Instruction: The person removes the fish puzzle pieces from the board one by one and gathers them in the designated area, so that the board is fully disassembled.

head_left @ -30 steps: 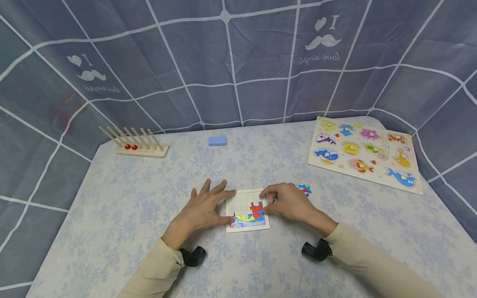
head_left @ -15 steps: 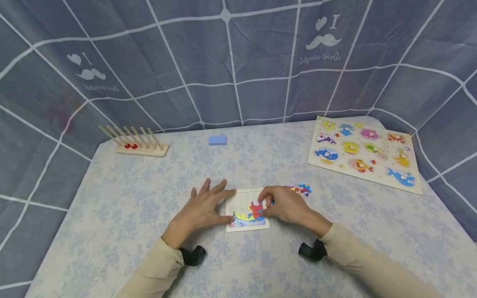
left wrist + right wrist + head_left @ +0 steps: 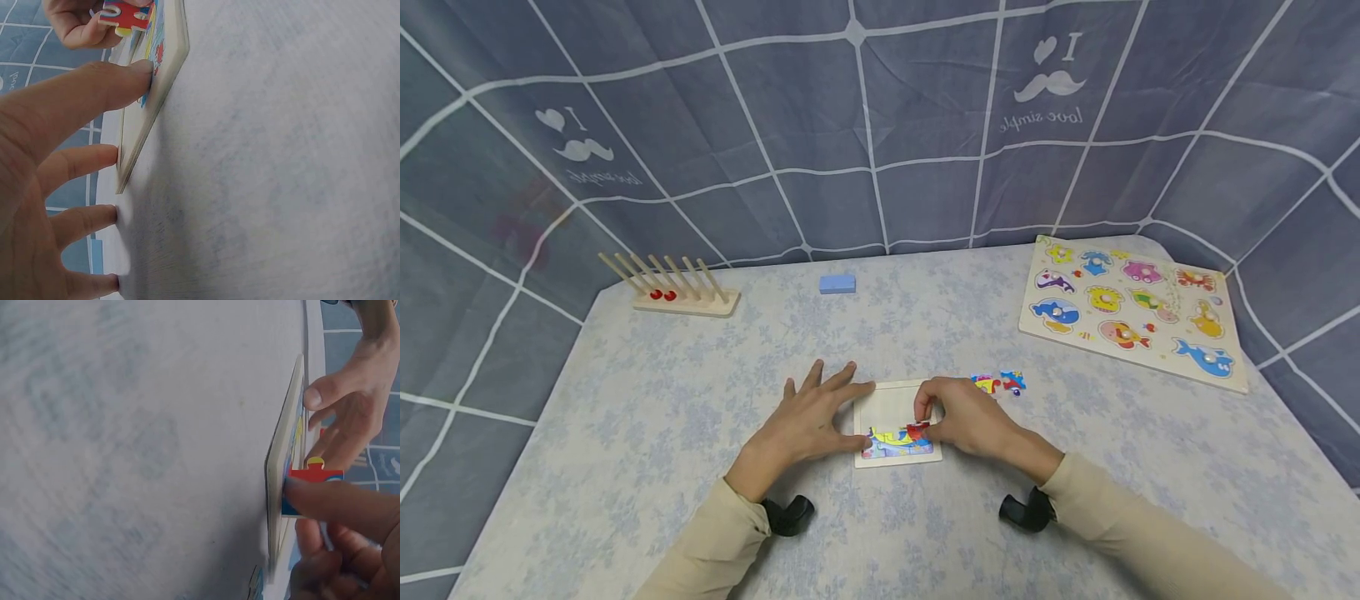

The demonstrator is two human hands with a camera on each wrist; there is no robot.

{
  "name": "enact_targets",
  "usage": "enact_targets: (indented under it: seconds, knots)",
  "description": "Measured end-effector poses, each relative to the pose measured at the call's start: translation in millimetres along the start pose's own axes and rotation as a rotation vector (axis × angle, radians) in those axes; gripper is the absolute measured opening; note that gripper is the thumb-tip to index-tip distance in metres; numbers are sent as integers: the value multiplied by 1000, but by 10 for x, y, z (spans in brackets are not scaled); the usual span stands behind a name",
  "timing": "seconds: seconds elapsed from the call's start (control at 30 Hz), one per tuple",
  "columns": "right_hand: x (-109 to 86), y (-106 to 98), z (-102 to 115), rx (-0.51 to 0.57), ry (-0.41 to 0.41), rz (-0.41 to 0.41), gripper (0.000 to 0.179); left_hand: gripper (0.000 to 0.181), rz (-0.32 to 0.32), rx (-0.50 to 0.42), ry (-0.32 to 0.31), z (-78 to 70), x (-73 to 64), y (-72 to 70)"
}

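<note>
A small wooden jigsaw tray (image 3: 883, 406) lies on the table, its lower rows filled with colourful pieces. My left hand (image 3: 808, 427) has its fingers spread, with thumb and index finger resting on the tray's left side. At the tray's right side, my right hand (image 3: 973, 418) pinches a red puzzle piece (image 3: 317, 474) between thumb and fingers. In both wrist views that red piece stands tilted up from the tray's face. Loose jigsaw pieces (image 3: 1013, 382) lie just beyond the right hand, partly hidden by it.
A peg puzzle board (image 3: 1078, 287) with sea animals lies at the back right. At the back left stands a wooden peg rack (image 3: 688, 306) with red beads. A blue block (image 3: 837, 284) sits near the back edge, before a grey checked curtain (image 3: 925, 200).
The red piece, flat in the tray earlier, is now tipped up in my right hand's pinch. That hand has shifted slightly left and nearer, uncovering more loose pieces. The left hand stays put.
</note>
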State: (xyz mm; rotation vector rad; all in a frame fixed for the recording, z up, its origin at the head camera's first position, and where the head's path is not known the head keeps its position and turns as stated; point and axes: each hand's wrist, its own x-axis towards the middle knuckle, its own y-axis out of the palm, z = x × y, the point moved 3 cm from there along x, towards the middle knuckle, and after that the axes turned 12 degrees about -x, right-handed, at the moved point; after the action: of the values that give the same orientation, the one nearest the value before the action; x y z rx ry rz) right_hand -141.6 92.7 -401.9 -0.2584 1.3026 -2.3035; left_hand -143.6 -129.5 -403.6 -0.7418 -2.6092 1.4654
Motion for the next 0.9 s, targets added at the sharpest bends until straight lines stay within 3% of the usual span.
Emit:
enact_targets:
  seconds: [0.2,0.33,0.63,0.8,0.9]
  knots:
    - [-27,14,21,35,-113,74,23,75,-2,-1,3,-9,-3,2]
    - [-21,-8,16,54,-127,82,19,75,-6,7,2,-9,-3,3]
    - [46,-89,-44,150,-1,-5,15,74,-7,10,-1,1,-8,14]
    - [5,-179,-155,257,113,-5,18,74,-6,10,-3,-3,-7,21]
    - [-46,-244,-256,253,157,-12,19,74,-10,10,3,-2,-7,25]
